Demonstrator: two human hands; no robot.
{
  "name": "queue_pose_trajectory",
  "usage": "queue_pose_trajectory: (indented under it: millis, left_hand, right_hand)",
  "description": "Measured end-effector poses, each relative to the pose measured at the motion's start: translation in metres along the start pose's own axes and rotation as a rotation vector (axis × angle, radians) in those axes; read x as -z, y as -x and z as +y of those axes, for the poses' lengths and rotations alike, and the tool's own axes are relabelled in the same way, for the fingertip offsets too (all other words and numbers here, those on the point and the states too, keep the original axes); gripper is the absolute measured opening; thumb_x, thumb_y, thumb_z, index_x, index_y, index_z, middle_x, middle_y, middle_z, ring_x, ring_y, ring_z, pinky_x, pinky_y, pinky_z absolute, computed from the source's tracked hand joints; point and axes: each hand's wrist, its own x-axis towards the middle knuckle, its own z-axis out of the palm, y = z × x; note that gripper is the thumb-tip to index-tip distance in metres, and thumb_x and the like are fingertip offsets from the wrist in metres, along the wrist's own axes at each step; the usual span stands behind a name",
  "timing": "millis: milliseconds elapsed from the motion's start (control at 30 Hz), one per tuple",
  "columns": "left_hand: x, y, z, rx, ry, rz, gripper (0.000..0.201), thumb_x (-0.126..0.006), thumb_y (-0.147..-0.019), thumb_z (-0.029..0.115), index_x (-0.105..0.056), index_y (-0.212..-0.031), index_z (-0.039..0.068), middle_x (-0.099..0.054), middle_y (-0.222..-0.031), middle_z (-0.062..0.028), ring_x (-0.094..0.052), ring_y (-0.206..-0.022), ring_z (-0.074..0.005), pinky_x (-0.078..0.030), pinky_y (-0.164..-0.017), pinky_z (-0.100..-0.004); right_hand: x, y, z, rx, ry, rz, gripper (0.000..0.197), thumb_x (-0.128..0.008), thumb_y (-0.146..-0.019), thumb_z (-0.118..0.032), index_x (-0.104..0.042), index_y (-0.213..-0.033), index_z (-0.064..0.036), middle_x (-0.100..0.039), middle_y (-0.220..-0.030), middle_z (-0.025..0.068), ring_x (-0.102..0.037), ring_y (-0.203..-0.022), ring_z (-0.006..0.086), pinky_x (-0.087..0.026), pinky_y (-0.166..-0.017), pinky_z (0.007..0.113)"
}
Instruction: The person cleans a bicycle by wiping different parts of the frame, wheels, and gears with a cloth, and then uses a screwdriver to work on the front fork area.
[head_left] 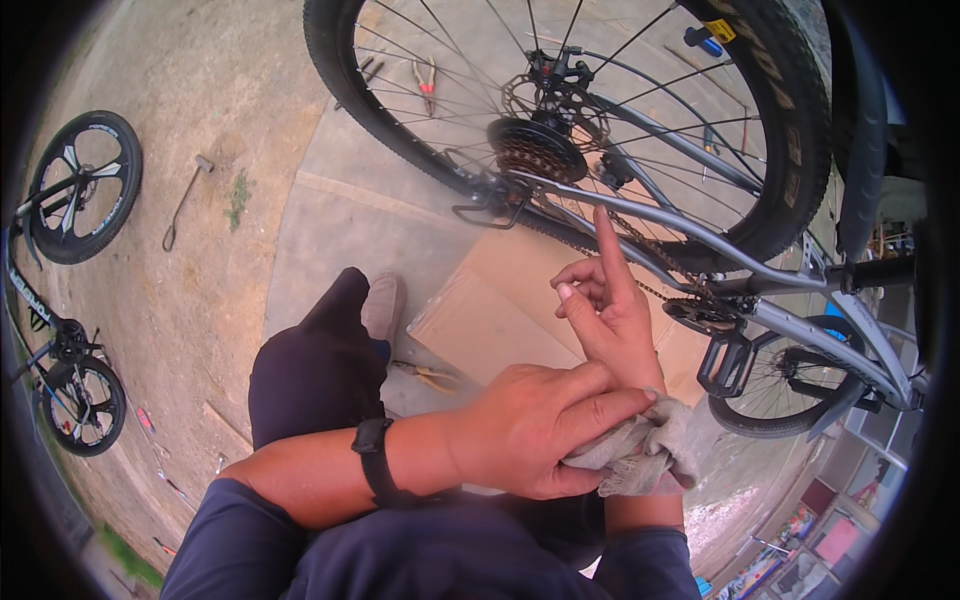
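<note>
The left hand [535,425] lies across the right wrist, its fingers closed around a rag [640,450] and pressing it against the heel of the right hand [612,310]. The rag is a pale grey-beige cloth, crumpled and soft, with a frayed, wrinkled edge hanging loose below the left fingertips; most of its bulk bunches out to the right of the left hand, just under the right palm. A black band [375,460] wraps the left wrist.

The right hand stands upright above the rag, index finger stretched straight up, the other fingers curled in and the thumb tucked against them; it grips nothing.

Just beyond the raised fingertip runs the grey frame [700,240] of a bicycle, with its chain [650,255] passing right behind the finger. Further up from the hands sits the rear wheel [570,120], black knobbly tyre, thin spokes, and a rusty-brown sprocket cluster [535,150] at the hub. To the right of the right hand, near it, a black pedal [725,362] hangs from the crank.

Below and left of the hands are the person's dark trousers and a grey shoe [383,305] on the concrete. A flat cardboard sheet [480,320] lies on the ground behind the hands. Well away to the left, a second bicycle [60,290] lies on the dirt, with a hammer [185,200] near it.
</note>
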Motion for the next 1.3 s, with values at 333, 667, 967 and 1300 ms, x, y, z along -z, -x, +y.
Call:
queue_pose_trajectory:
  millis: [333, 667, 967, 1300]
  left_hand:
    - [0.005, -0.001, -0.004, 0.0, 0.034, 0.023, 0.058, -0.087, -0.073, 0.028, -0.067, -0.121, 0.004, -0.067, -0.098, -0.007, -0.069, -0.072, -0.0262, -0.053, -0.056, -0.0338]
    - [0.001, 0.002, -0.003, -0.007, 0.046, 0.005, 0.06, -0.087, -0.072, 0.025, -0.065, -0.123, 0.003, -0.068, -0.103, -0.0097, -0.07, -0.073, -0.0275, -0.054, -0.057, -0.0342]
    - [-0.006, 0.005, 0.0, -0.012, 0.003, 0.003, 0.057, -0.088, -0.073, 0.025, -0.066, -0.12, 0.002, -0.068, -0.102, -0.0097, -0.07, -0.074, -0.0274, -0.055, -0.058, -0.0338]
    - [-0.006, 0.006, 0.006, -0.012, -0.017, -0.017, 0.055, -0.088, -0.072, 0.026, -0.068, -0.117, 0.002, -0.067, -0.096, -0.0074, -0.069, -0.07, -0.0255, -0.054, -0.057, -0.0335]
  right_hand:
    - [-0.011, -0.013, -0.005, 0.08, 0.019, -0.018, 0.083, -0.065, -0.092, -0.002, -0.026, -0.164, -0.0119, -0.067, -0.097, 0.0031, -0.057, -0.076, 0.0063, -0.046, -0.067, 0.021]
    - [-0.003, 0.0, -0.003, 0.174, 0.038, -0.07, 0.07, -0.067, -0.091, -0.001, -0.042, -0.156, -0.0058, -0.069, -0.1, 0.0056, -0.06, -0.078, 0.008, -0.048, -0.068, 0.022]
    - [0.006, 0.015, -0.003, 0.158, 0.017, -0.073, 0.068, -0.067, -0.091, -0.002, -0.044, -0.155, -0.0051, -0.07, -0.1, 0.0062, -0.061, -0.08, 0.0088, -0.049, -0.071, 0.024]
    - [0.025, 0.029, 0.0, 0.028, 0.014, 0.107, 0.053, -0.069, -0.095, -0.006, -0.055, -0.146, -0.0039, -0.07, -0.103, 0.0071, -0.063, -0.085, 0.0103, -0.052, -0.077, 0.024]
